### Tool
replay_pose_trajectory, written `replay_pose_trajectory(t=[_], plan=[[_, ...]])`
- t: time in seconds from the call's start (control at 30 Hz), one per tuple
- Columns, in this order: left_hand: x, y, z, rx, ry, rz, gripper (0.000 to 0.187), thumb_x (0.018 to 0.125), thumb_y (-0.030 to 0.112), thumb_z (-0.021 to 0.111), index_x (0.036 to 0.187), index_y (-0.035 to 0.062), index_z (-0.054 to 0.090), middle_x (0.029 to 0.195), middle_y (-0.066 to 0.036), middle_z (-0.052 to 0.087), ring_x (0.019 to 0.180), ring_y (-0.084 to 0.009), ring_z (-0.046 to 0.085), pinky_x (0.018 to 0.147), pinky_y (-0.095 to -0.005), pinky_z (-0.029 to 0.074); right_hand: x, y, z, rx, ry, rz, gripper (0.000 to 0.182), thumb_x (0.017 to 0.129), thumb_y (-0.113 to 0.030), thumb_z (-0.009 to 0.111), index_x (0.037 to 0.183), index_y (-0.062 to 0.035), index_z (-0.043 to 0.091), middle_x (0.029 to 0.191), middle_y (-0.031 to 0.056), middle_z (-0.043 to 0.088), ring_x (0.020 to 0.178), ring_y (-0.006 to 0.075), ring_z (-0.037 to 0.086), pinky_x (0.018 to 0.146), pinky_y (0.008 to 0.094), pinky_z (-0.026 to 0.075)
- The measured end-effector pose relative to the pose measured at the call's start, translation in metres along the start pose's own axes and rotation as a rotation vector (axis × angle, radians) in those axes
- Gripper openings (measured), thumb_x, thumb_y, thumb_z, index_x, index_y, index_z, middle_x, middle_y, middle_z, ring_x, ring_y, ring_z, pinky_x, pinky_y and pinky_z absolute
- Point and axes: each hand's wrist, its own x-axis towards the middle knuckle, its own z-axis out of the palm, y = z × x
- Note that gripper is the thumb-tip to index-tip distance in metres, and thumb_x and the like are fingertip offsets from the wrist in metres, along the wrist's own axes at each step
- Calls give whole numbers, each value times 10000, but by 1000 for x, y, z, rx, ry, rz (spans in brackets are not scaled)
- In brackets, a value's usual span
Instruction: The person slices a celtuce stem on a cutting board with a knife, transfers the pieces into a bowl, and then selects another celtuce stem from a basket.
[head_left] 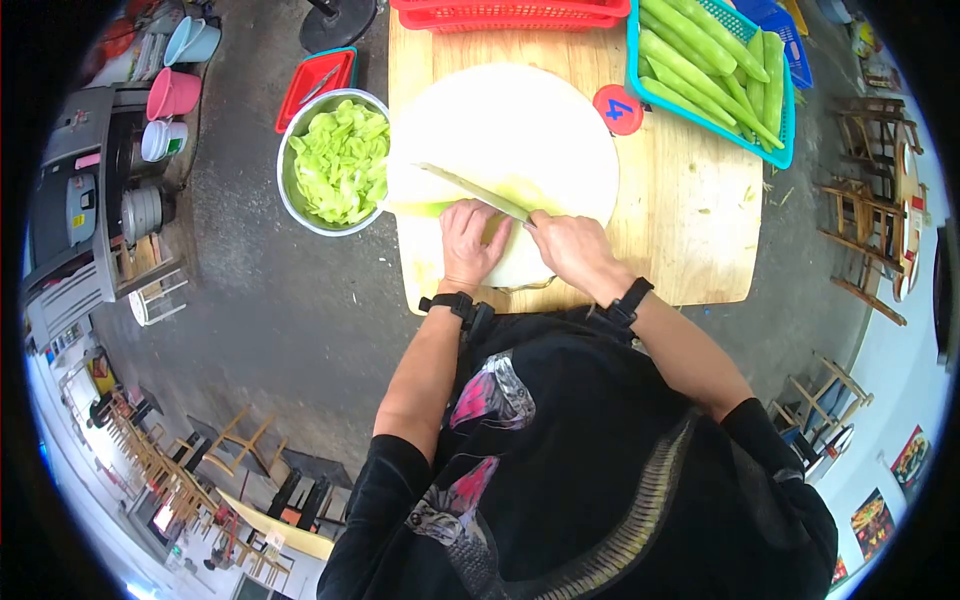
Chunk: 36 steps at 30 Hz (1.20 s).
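Right hand (pixel 572 248) clenched round the handle of a long steel-bladed kitchen knife (pixel 472 190), blade running up and away to the left, across a round white cutting board (pixel 520 120). Left hand (pixel 470 245) just beside it, palm down, fingers (pixel 468 214) curled and pressing on a pale green peeled vegetable stem (pixel 430 208) — stem lying flat on the board, poking out past the fingertips, directly under the blade. Black wrist straps on both forearms.

Beyond the left hand, further to its left: a round stainless steel bowl (pixel 287 190) heaped with light green cut slices (pixel 342 160), touching the edge of a light wooden table top (pixel 690 230). Behind the bowl, a small red rectangular plastic tray (pixel 300 95).

Ahead of the right hand and off to its right — a turquoise plastic basket (pixel 765 150) stacked with long whole green stems (pixel 700 60), and near the basket's near corner a round red tag marked with a blue 4 (pixel 617 109). Straight ahead of both hands, at the far table edge, a red plastic crate (pixel 510 14). Grey concrete floor to the left of the table.
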Motion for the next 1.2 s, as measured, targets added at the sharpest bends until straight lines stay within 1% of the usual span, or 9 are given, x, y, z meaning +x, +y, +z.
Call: replay_pose_trajectory(t=[0.07, 0.13, 0.17, 0.3, 0.43, 0.5, 0.83, 0.9, 1.2], plan=[[3, -2, 1, -3, 11, 6, 299, 788, 104, 849, 1031, 69, 679, 1077, -111, 668, 1053, -337, 621, 943, -459, 456, -7, 1, -10, 13, -1, 2, 228, 1045, -201, 552, 977, -3, 640, 723, 204, 715, 695, 407, 726, 636, 531, 561], [-5, -1, 1, -12, 5, -3, 296, 798, 108, 834, 1049, 76, 680, 1075, -99, 666, 1050, -328, 619, 934, -459, 449, -25, -3, -26, 40, -4, 18, 278, 1085, -285, 561, 1001, -36, 654, 707, 204, 692, 664, 415, 698, 615, 525, 536], [-6, -3, 2, 14, -11, -23, 301, 796, 106, 830, 1054, 69, 679, 1084, -110, 663, 1061, -331, 613, 935, -461, 449, -33, -5, -31, 45, 32, 8, 277, 1081, -287, 568, 999, -40, 664, 699, 200, 688, 654, 408, 694, 616, 520, 537], [-5, -2, 3, 53, 12, -25, 338, 781, 126, 842, 1065, 50, 675, 1106, -137, 658, 1098, -336, 600, 938, -467, 447, -50, -9, -39, -7, 7, 12, 277, 1082, -288, 567, 999, -44, 669, 691, 197, 684, 651, 402, 694, 611, 513, 537], [-5, -2, 1, 94, 6, -19, 347, 775, 146, 846, 1066, 51, 683, 1111, -125, 665, 1103, -333, 600, 956, -470, 438, -54, -8, -42, -6, -17, 47, 272, 1078, -289, 571, 999, -48, 669, 684, 190, 681, 649, 395, 694, 606, 505, 535], [-5, 1, -1, 175, 1, -26, 348, 776, 166, 848, 1067, 54, 694, 1131, -114, 676, 1117, -329, 601, 981, -472, 426, -55, -9, -42, 5, -15, 49, 271, 1076, -289, 573, 999, -48, 669, 681, 187, 680, 647, 394, 693, 605, 503, 535], [-8, -6, 0, 112, 1, -49, 393, 764, 187, 862, 1102, 51, 714, 1161, -107, 683, 1137, -319, 604, 995, -468, 418, -59, -7, -37, -49, -35, 67, 231, 1068, -270, 582, 998, -60, 647, 692, 166, 688, 644, 379, 696, 592, 501, 536], [-9, -7, -1, 100, -33, -39, 423, 765, 220, 861, 1113, 31, 712, 1180, -153, 667, 1122, -362, 593, 1014, -481, 428, -61, -7, -36, -46, -22, 57, 226, 1067, -267, 584, 999, -60, 643, 687, 163, 687, 641, 377, 696, 586, 500, 535], [-7, -8, 0, 116, -17, -31, 441, 750, 227, 874, 1109, 31, 711, 1152, -147, 670, 1107, -354, 597, 1004, -479, 431, -61, -10, -37, -57, -20, 80, 211, 1062, -262, 589, 1010, -64, 640, 674, 165, 681, 636, 370, 697, 583, 498, 534]])
